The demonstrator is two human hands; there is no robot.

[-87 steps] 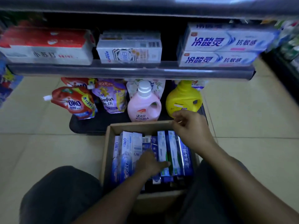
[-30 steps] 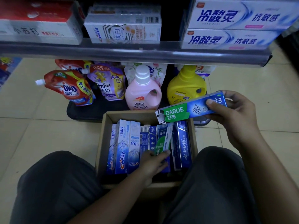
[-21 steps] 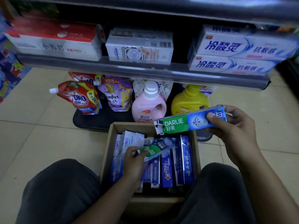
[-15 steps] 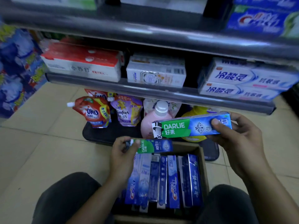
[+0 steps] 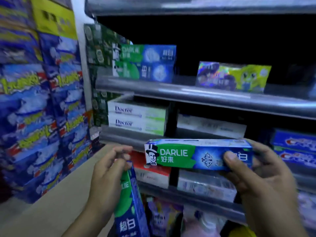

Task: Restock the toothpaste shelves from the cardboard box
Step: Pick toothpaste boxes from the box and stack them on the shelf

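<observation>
Right hand (image 5: 256, 170) fingers clamp a level Darlie box (image 5: 196, 154); left hand (image 5: 107, 170) fingers clamp another box (image 5: 128, 202) upright.

The upper shelf (image 5: 196, 94) carries two stacked Darlie boxes (image 5: 145, 64) at its left, with a shiny green-and-purple box (image 5: 232, 77) well apart to the right. The middle shelf (image 5: 119, 136) holds two stacked Doctor boxes (image 5: 136, 118) and a pale box (image 5: 210, 125) beside them. On the lower shelf (image 5: 188, 200) lie a red-and-white box (image 5: 152, 173) and a whitish box (image 5: 205, 187).

Green-and-blue Darlie box (image 5: 198, 155) (white lettering); white-and-green Doctor boxes (image 5: 136, 117).
</observation>
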